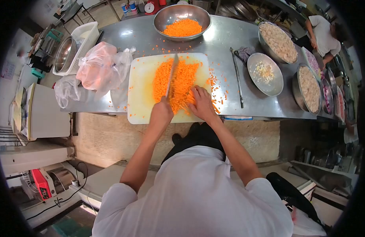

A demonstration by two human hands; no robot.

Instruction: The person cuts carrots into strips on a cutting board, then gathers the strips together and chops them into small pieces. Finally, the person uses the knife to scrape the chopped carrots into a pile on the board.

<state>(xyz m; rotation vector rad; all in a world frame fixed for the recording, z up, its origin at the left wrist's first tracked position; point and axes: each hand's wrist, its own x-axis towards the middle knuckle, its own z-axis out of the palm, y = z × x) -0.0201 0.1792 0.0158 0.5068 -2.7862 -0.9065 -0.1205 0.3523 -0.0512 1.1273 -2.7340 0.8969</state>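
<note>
My left hand (162,112) is closed round the handle of a kitchen knife (173,75). The blade points away from me and is slightly blurred, standing over a heap of chopped carrot (165,81). To the right of the blade, my right hand (203,103) rests with curled fingers on a bunch of carrot sticks (187,103), holding them against the board. Under all this lies a white cutting board (139,91), stained orange, at the table's near edge. Diced carrot also fills part of a large steel bowl (158,28) beyond the board.
Plastic bags (97,65) and a white basket (87,43) sit left on the steel table (145,39). Rightward are a long thin rod (237,79), a bowl of chopped pale bits (251,77) and bowls of pale chunks (279,41). Another person (324,35) stands at far right.
</note>
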